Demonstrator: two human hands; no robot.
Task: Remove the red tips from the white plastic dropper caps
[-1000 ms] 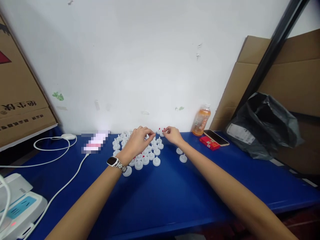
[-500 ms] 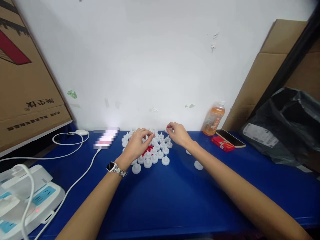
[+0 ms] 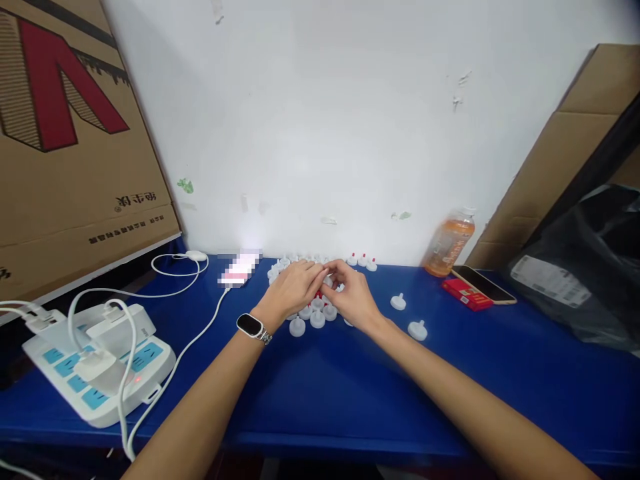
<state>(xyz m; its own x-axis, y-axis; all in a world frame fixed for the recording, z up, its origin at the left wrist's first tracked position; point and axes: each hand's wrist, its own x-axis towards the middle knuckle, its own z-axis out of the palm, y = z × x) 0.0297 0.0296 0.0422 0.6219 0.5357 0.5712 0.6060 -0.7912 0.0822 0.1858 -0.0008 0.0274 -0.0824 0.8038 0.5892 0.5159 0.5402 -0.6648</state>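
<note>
Centre of the frame: the left hand and the right hand meet fingertip to fingertip above a cluster of small white caps standing on the blue table. The fingers of both hands are drawn together around something tiny at the point where they touch; what is pinched there is too small to make out. A wristwatch sits on the left wrist. A few red pieces show among the caps just beneath the hands. Right of the cluster, two single white caps stand well apart from the rest, and a short row of red-tipped caps lines the wall behind the hands. Lower left: a white power strip with plugs and white cables running toward a phone at the wall. Upper left: a cardboard box leaning on the wall. Right of centre: an orange drink bottle, a red pack with a second phone resting partly on it, and at the far right edge a black plastic bag.
</note>
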